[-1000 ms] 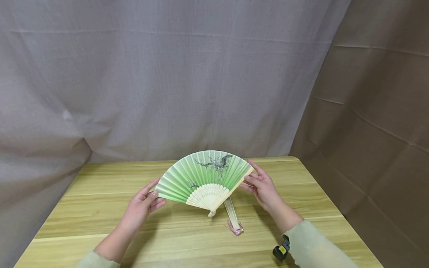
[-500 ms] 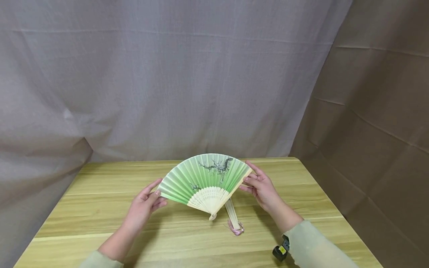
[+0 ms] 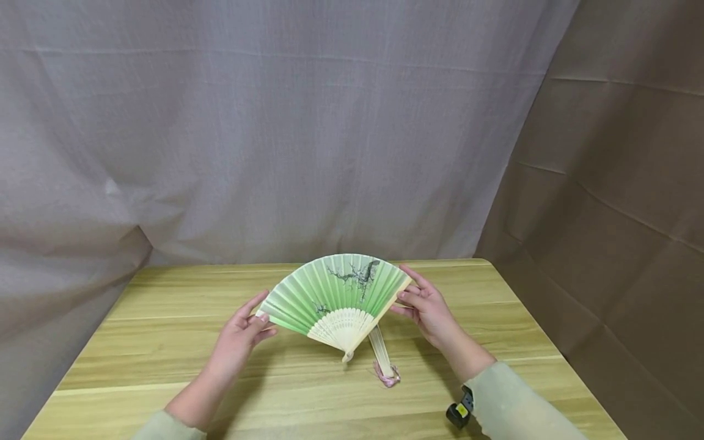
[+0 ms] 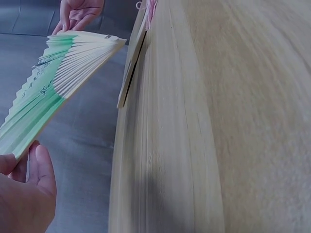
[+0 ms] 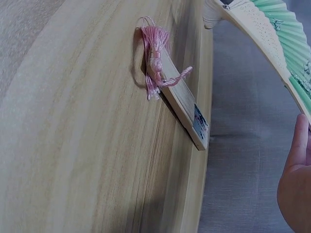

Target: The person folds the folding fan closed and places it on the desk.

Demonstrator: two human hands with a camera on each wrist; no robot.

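Two hands are wrapped up with one green fan (image 3: pixel 335 292), which is spread wide and held up just above the table (image 3: pixel 165 342); its left edge is pinched by the left hand (image 3: pixel 242 336) between thumb and fingers, and its right guard stick is pinched by the right hand (image 3: pixel 429 308); a closed fan (image 3: pixel 379 349) with a pink tassel (image 3: pixel 387 374) is laid flat on the table right under it; grey cloth (image 3: pixel 275 122) is hung behind the table.
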